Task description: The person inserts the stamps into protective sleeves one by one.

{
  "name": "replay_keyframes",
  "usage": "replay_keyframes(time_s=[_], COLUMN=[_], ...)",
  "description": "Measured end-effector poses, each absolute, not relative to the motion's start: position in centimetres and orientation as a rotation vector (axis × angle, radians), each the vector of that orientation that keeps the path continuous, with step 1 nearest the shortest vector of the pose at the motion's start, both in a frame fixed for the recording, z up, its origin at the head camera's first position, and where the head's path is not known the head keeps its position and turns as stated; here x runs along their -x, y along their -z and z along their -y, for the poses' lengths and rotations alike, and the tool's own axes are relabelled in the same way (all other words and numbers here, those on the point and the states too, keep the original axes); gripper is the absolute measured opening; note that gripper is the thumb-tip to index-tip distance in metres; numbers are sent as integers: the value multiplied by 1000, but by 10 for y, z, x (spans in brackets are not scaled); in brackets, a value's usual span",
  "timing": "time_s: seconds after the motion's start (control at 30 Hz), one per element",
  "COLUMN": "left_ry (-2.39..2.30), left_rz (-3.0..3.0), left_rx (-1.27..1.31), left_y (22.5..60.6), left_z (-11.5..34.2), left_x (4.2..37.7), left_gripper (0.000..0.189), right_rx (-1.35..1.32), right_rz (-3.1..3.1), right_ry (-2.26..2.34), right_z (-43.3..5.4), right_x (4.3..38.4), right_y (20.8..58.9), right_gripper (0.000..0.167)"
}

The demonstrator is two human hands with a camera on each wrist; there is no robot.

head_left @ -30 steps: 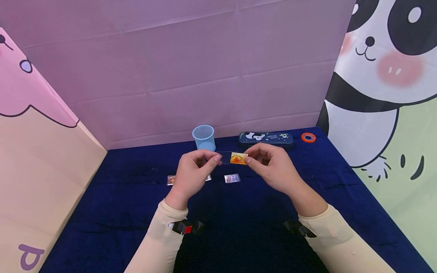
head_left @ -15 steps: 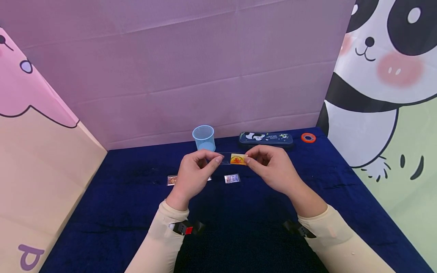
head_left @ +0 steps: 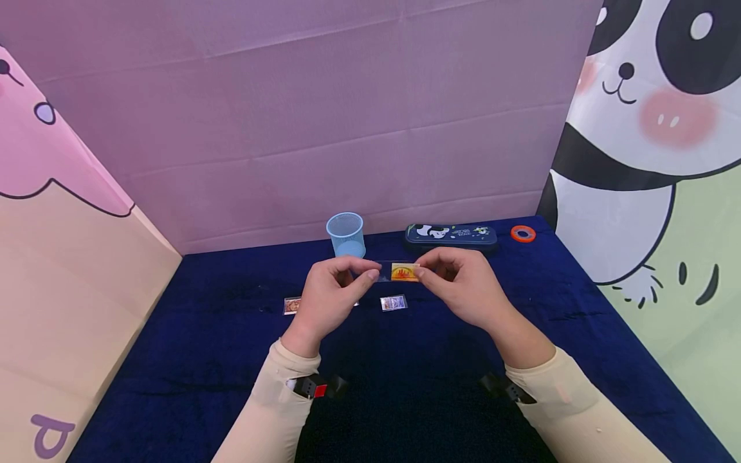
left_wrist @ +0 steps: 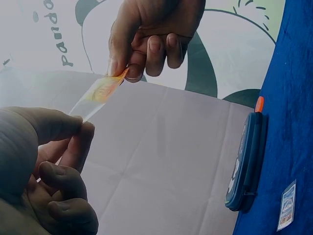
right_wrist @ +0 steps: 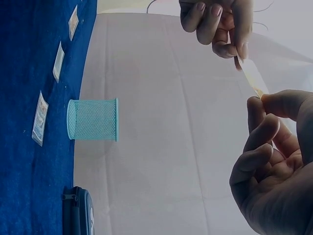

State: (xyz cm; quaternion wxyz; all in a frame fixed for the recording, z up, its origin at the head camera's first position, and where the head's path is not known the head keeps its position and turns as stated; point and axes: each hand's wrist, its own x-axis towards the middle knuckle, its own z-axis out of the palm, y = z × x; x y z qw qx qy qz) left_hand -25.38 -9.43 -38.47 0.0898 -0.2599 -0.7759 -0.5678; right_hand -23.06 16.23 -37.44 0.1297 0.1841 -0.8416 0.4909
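Both hands hold a clear plastic sleeve stretched level above the table. A small yellow-and-orange card shows at the sleeve's right end; how far it sits inside I cannot tell. My left hand pinches the clear end between thumb and index finger. At the card's end, my right hand pinches with thumb and index finger, covering the edge. In the left wrist view the card slants up towards the right hand. Below lie small printed cards: one in the middle, one partly behind the left hand.
A light-blue mesh pen cup stands at the back of the dark blue cloth. Right of it lie a navy panda pencil case and an orange-red ring. Another small card lies between the other two.
Both hands have sunk slightly with the sleeve and card. The left hand has shifted a little to the right along the sleeve. Both pinches are kept.
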Motion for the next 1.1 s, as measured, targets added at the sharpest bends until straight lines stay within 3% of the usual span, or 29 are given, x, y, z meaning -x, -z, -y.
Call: replay_keyframes(time_s=[1.1], left_ry=[1743], left_rz=[2273], left_rx=[796], left_y=[384], left_z=[93], left_x=[254], left_gripper=[13], right_rx=[-585], right_rz=[2439], right_ry=[-1515], right_z=[-161], right_x=[232], right_y=[376], right_gripper=[9])
